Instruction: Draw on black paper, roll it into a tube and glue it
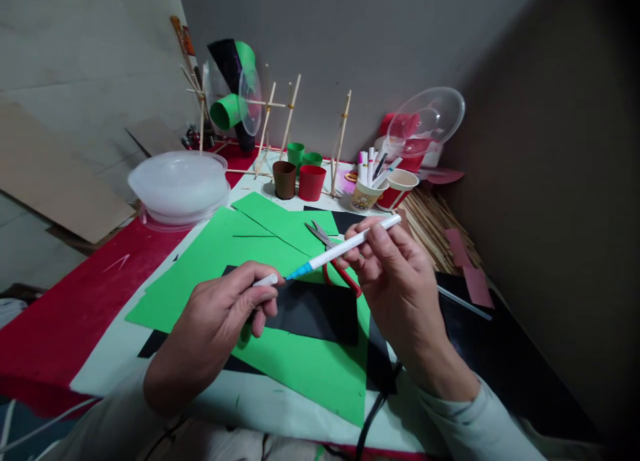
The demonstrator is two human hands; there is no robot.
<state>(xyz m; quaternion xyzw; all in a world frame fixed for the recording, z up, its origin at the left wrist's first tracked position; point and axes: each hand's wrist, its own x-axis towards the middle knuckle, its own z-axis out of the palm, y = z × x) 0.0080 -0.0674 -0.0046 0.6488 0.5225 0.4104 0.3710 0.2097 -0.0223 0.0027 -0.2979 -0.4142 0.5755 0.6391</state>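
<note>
My right hand (395, 274) is closed around a white marker (350, 246) with a blue tip, held slanted above the table. My left hand (220, 318) pinches the marker's white cap (266, 280) just left of the blue tip, a small gap between cap and tip. Under both hands lie green paper sheets (240, 244) and a black sheet (315, 311). Red-handled scissors (333, 258) rest on the green paper, partly hidden behind my right hand.
Brown, red and green paper cups (300, 174) and cups of markers (373, 181) stand at the back. Clear plastic bowls (177, 184) sit left and right. Wooden stick frames (280, 124), a pile of sticks (435, 224), pink paper pieces (470, 271) and a wall at right.
</note>
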